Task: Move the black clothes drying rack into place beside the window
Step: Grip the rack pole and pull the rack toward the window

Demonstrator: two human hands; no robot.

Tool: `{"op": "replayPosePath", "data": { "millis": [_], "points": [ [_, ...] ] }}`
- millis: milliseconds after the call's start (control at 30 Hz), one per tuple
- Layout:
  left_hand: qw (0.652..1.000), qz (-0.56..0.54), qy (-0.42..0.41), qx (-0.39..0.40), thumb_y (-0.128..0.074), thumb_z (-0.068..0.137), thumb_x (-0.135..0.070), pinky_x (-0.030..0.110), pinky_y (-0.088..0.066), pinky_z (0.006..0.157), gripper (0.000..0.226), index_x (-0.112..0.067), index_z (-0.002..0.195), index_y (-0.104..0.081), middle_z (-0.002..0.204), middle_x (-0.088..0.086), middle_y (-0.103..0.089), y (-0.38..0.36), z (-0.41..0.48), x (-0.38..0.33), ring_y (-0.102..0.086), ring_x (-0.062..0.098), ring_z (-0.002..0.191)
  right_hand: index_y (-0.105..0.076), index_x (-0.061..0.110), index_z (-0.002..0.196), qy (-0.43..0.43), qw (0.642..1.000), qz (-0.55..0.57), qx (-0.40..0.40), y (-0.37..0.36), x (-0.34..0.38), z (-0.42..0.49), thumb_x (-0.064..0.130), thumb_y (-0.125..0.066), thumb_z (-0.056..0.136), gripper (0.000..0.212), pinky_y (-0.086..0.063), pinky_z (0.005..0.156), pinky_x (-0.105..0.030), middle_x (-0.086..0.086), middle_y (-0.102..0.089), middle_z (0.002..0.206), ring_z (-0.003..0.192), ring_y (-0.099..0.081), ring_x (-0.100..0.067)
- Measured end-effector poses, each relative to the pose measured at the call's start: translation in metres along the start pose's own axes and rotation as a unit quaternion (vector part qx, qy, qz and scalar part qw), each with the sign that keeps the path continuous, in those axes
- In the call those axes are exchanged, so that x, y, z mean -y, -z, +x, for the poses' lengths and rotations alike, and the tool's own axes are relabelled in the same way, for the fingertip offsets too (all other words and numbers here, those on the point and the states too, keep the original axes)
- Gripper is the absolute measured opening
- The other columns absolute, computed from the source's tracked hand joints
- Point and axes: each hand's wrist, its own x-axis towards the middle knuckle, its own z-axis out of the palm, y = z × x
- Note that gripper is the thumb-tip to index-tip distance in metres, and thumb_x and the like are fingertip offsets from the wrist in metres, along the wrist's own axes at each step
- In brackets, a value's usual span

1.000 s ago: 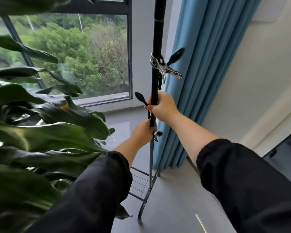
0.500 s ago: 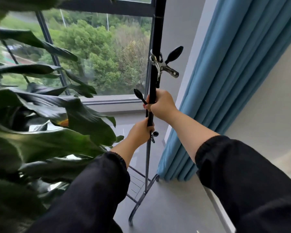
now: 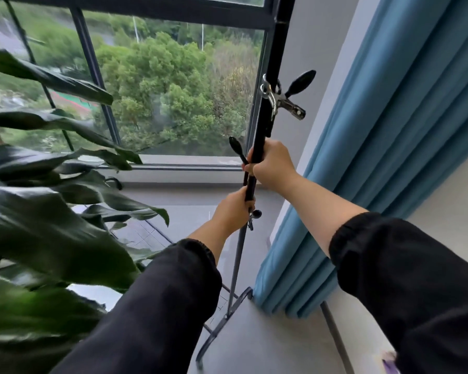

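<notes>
My two hands, left hand (image 3: pixel 231 211) and right hand (image 3: pixel 272 167), one black drying rack (image 3: pixel 265 122), one metal clip (image 3: pixel 280 99), one blue curtain (image 3: pixel 389 130), one window (image 3: pixel 173 85), one leafy plant (image 3: pixel 46 211), my two black sleeves.

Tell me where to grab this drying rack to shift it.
Grip the upright pole of the drying rack at mid-height, from the room side, one hand above the other, as the right hand and left hand do. It is slim enough to wrap, bare between the metal clip and lower knob.
</notes>
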Motion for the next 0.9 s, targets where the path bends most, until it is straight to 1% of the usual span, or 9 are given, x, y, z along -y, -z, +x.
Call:
{"op": "replayPosePath", "data": {
  "millis": [133, 233, 300, 433, 533, 600, 633, 767, 900],
  "points": [
    [1.000, 0.004, 0.000, -0.015, -0.038, 0.087, -0.011, 0.042, -0.051, 0.076, 0.018, -0.020, 0.091, -0.054, 0.092, 0.008, -0.066, -0.009, 0.020, -0.002, -0.061, 0.033, 0.087, -0.051, 0.021, 0.061, 0.000, 1.000, -0.004, -0.006, -0.001, -0.013, 0.016, -0.004, -0.066, 0.071, 0.031, -0.056, 0.080, -0.044, -0.015, -0.068, 0.083, 0.086, -0.067, -0.031],
    [1.000, 0.021, -0.004, -0.008, -0.039, 0.089, -0.013, 0.040, -0.049, 0.074, 0.015, -0.018, 0.093, -0.053, 0.088, 0.003, -0.061, -0.013, 0.042, -0.004, -0.059, 0.031, 0.084, -0.055, 0.016, 0.065, 0.002, 1.000, -0.021, -0.012, -0.001, -0.021, 0.033, -0.004, -0.064, 0.071, 0.023, -0.055, 0.076, -0.036, -0.011, -0.068, 0.080, 0.084, -0.066, -0.028],
    [0.999, 0.030, -0.012, 0.001, -0.040, 0.089, -0.014, 0.037, -0.047, 0.072, 0.012, -0.020, 0.089, -0.050, 0.085, 0.000, -0.058, -0.014, 0.056, -0.005, -0.056, 0.029, 0.082, -0.057, 0.012, 0.068, 0.001, 0.999, -0.029, -0.016, 0.000, -0.024, 0.043, -0.005, -0.063, 0.072, 0.019, -0.051, 0.072, -0.031, -0.008, -0.065, 0.078, 0.082, -0.065, -0.028],
    [0.998, 0.041, -0.030, 0.021, -0.039, 0.089, -0.014, 0.038, -0.045, 0.072, 0.012, -0.021, 0.086, -0.047, 0.085, -0.002, -0.057, -0.018, 0.087, -0.012, -0.058, 0.029, 0.086, -0.056, 0.013, 0.069, -0.008, 0.999, -0.039, -0.035, 0.006, -0.034, 0.063, -0.007, -0.064, 0.072, 0.021, -0.051, 0.072, -0.032, -0.010, -0.065, 0.078, 0.081, -0.064, -0.028],
    [0.997, 0.052, -0.041, 0.037, -0.041, 0.089, -0.013, 0.035, -0.045, 0.070, 0.011, -0.021, 0.088, -0.048, 0.087, -0.001, -0.057, -0.023, 0.110, -0.015, -0.058, 0.029, 0.086, -0.053, 0.018, 0.064, -0.017, 0.998, -0.045, -0.044, 0.013, -0.042, 0.076, -0.009, -0.064, 0.071, 0.029, -0.046, 0.065, -0.026, -0.006, -0.062, 0.075, 0.077, -0.061, -0.025],
    [0.996, 0.055, -0.048, 0.046, -0.042, 0.089, -0.015, 0.035, -0.046, 0.071, 0.011, -0.020, 0.090, -0.051, 0.087, -0.001, -0.058, -0.027, 0.125, -0.016, -0.058, 0.027, 0.085, -0.054, 0.016, 0.067, -0.024, 0.997, -0.048, -0.052, 0.016, -0.049, 0.086, -0.009, -0.064, 0.071, 0.027, -0.043, 0.060, -0.019, -0.004, -0.060, 0.072, 0.074, -0.059, -0.022],
    [0.996, 0.051, -0.048, 0.051, -0.043, 0.089, -0.016, 0.034, -0.044, 0.070, 0.011, -0.019, 0.091, -0.053, 0.088, -0.001, -0.058, -0.028, 0.132, -0.017, -0.057, 0.026, 0.084, -0.056, 0.014, 0.069, -0.027, 0.997, -0.047, -0.055, 0.018, -0.052, 0.091, -0.009, -0.063, 0.071, 0.024, -0.042, 0.060, -0.018, -0.004, -0.060, 0.072, 0.074, -0.058, -0.022],
    [0.996, 0.040, -0.048, 0.060, -0.046, 0.089, -0.017, 0.032, -0.042, 0.071, 0.007, -0.019, 0.088, -0.052, 0.088, 0.003, -0.060, -0.033, 0.161, -0.021, -0.059, 0.031, 0.091, -0.058, 0.010, 0.073, -0.033, 0.996, -0.054, -0.055, 0.025, -0.066, 0.116, -0.010, -0.063, 0.071, 0.021, -0.046, 0.069, -0.027, -0.007, -0.062, 0.077, 0.079, -0.061, -0.026],
    [0.994, 0.078, -0.057, 0.045, -0.046, 0.089, -0.019, 0.038, -0.049, 0.074, 0.015, -0.012, 0.098, -0.056, 0.098, 0.012, -0.066, -0.035, 0.193, -0.029, -0.060, 0.034, 0.090, -0.058, 0.011, 0.075, -0.015, 0.997, -0.058, -0.046, 0.033, -0.078, 0.148, -0.010, -0.062, 0.072, 0.021, -0.048, 0.072, -0.030, -0.008, -0.061, 0.079, 0.082, -0.061, -0.027]
  ]
}}
